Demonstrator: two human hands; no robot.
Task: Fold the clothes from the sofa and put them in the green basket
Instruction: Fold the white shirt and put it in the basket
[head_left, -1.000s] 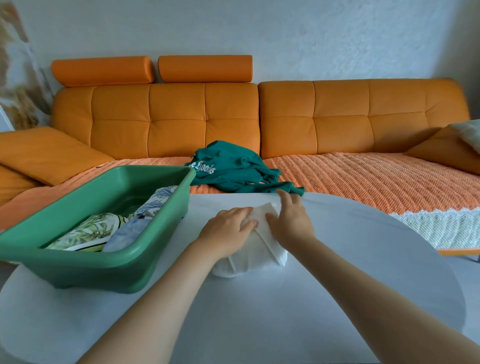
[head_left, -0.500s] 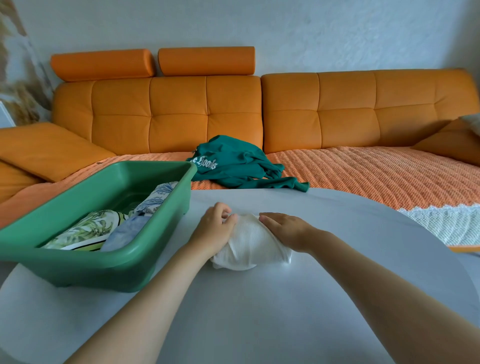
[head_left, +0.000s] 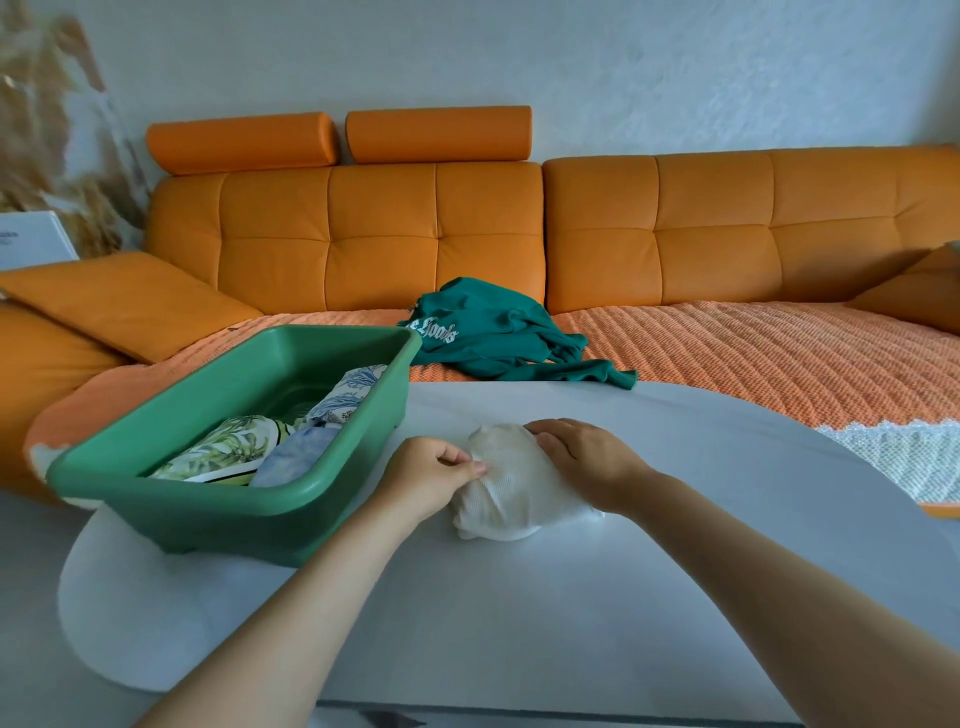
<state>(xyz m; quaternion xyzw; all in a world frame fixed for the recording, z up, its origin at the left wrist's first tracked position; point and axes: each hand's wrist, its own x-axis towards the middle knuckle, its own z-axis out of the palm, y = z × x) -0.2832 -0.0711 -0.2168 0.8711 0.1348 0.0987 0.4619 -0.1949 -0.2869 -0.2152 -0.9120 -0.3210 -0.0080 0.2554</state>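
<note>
A small white garment (head_left: 514, 486) lies bunched into a compact bundle on the white table (head_left: 675, 597). My left hand (head_left: 434, 475) pinches its left edge between thumb and fingers. My right hand (head_left: 587, 460) cups the bundle's right side, fingers curled over it. The green basket (head_left: 218, 499) stands on the table just left of my hands and holds several folded patterned clothes (head_left: 270, 447). A dark green sweatshirt (head_left: 493, 332) with white lettering lies crumpled on the orange sofa (head_left: 727, 234) behind the table.
The sofa seat carries an orange woven cover (head_left: 753, 353) with a white fringe at the right. An orange cushion (head_left: 119, 301) leans at the left. A white box (head_left: 31, 241) stands at the far left by the wall.
The white garment went from lying flat under both palms to a rounded bundle. My hands slid apart to its left and right sides. The camera has tilted and moved closer.
</note>
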